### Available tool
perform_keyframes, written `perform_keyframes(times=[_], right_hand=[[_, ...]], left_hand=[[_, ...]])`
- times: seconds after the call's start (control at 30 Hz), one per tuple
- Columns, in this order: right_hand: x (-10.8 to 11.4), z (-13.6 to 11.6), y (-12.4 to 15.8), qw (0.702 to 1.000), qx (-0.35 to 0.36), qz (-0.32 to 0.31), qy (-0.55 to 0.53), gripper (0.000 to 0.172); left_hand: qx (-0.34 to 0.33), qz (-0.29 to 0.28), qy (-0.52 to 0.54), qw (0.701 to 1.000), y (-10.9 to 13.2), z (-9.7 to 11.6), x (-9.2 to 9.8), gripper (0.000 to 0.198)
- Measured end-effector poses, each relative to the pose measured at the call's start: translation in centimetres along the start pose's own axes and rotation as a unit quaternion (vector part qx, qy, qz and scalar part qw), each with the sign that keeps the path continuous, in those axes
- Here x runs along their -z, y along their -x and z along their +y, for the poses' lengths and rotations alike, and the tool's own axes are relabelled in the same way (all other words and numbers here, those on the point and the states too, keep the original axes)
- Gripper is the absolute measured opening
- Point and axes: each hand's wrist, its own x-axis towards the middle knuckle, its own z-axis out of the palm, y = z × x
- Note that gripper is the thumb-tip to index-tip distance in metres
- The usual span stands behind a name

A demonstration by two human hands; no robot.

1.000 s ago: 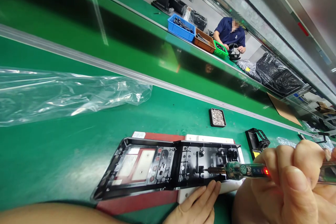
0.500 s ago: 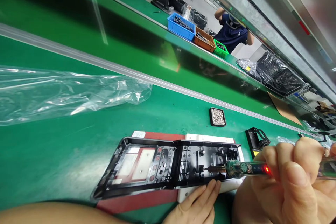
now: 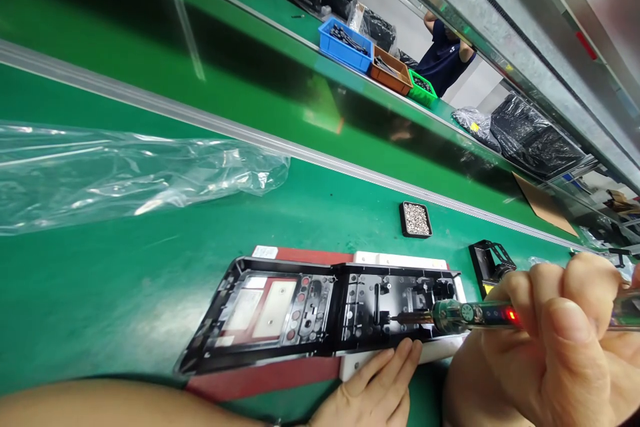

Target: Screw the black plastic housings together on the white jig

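Your right hand (image 3: 555,340) grips the screwdriver (image 3: 475,314); keep it straight. Your left hand (image 3: 373,393) lies flat, pressing the black frame (image 3: 320,310) so it can't slide.

Co-worker (image 3: 445,57) at far end of line: a second ago bent over bins, hands on a black part; now turned away, arm raised. Right hand (image 3: 555,340) with screwdriver (image 3: 475,315) sits slightly higher in view; camera tilted a little.

Black plastic housing (image 3: 320,310) lying flat, green electric screwdriver (image 3: 470,315) tip inside
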Motion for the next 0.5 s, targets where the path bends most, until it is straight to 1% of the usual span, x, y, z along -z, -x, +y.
perform_keyframes(times=[0.17, 0.3, 0.33, 0.43, 0.5], right_hand=[[-1.0, 0.1, 0.0, 1.0, 0.015, 0.009, -0.014, 0.042], [-2.4, -0.1, 0.0, 0.996, 0.069, 0.022, -0.054, 0.042], [-2.7, -0.2, 0.0, 0.995, 0.071, 0.033, -0.067, 0.043], [-3.1, -0.6, 0.2, 0.992, 0.035, 0.069, -0.103, 0.046], [-3.0, -0.8, 0.2, 0.993, 0.023, 0.056, -0.104, 0.049]], left_hand=[[-0.004, -0.003, -0.005, 1.0, 0.1, 0.0, 0.0, 0.017], [-0.006, -0.009, -0.008, 1.0, 0.4, 0.2, 0.0, 0.017], [-0.006, -0.012, -0.007, 1.0, 0.4, 0.2, 0.0, 0.018], [0.0, -0.018, -0.004, 1.0, 0.4, 0.4, 0.0, 0.018], [0.003, -0.016, 0.0, 1.0, 0.3, 0.4, 0.1, 0.017]])
